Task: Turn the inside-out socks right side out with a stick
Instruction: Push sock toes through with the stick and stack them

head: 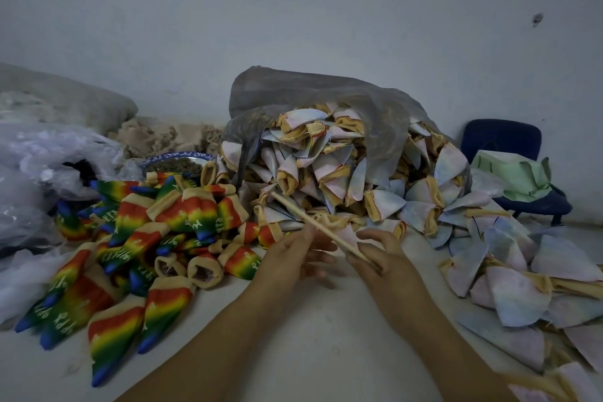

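A thin wooden stick (293, 212) slants from upper left down to my right hand (378, 258), which grips its lower end. One pale inside-out sock (346, 235) with a beige cuff hangs between my hands under the stick. My left hand (293, 258) holds the sock's cuff end beside the stick. Whether the stick's tip is inside the sock I cannot tell. A heap of pale inside-out socks (326, 173) spills from a grey bag (293, 91) behind my hands. Rainbow right-side-out socks (146, 238) lie piled at the left.
More pale socks (522, 271) spread over the white table (310, 336) at the right. Clear plastic bags (42, 173) lie far left, a patterned bowl (176, 163) behind the rainbow pile. A blue chair (502, 140) with green cloth stands at the back right.
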{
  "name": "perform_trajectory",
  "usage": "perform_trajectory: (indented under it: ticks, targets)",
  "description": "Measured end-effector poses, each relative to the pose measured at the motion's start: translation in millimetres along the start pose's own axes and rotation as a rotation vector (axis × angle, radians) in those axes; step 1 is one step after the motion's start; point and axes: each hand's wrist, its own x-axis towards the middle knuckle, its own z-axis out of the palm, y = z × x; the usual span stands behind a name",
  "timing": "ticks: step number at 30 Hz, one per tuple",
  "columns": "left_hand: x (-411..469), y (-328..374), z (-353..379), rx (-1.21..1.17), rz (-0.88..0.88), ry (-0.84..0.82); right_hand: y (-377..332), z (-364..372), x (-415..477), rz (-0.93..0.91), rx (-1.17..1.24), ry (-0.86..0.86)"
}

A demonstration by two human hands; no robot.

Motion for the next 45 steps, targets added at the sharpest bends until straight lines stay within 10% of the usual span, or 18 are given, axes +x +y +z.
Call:
perform_trajectory:
  ticks: [12,18,23,35,45]
  targets:
    - [3.9,-3.9,-2.7,-0.294,-0.168,-0.033,1.3,5.1,-3.6,-0.088,-0.125,-0.114]
    - [1.8,-1.9,-0.7,0.41,0.148,0.16,-10.7,-4.8,-0.8,0.076,0.11,0.172]
    - [-9.3,-3.1,13.8,0.506,0.348,0.069,-31.5,8.2,-4.5,0.152,0.254,0.079]
    - [-7.8,-0.5,18.0,-0.107,0.027,0.114,-28.2,10.4,-1.8,0.196,0.258,0.119]
    - [-1.3,6.6,17.7,-0.593,-0.242,-0.18,-26.7,13.1,1.1,0.389,0.632,0.1]
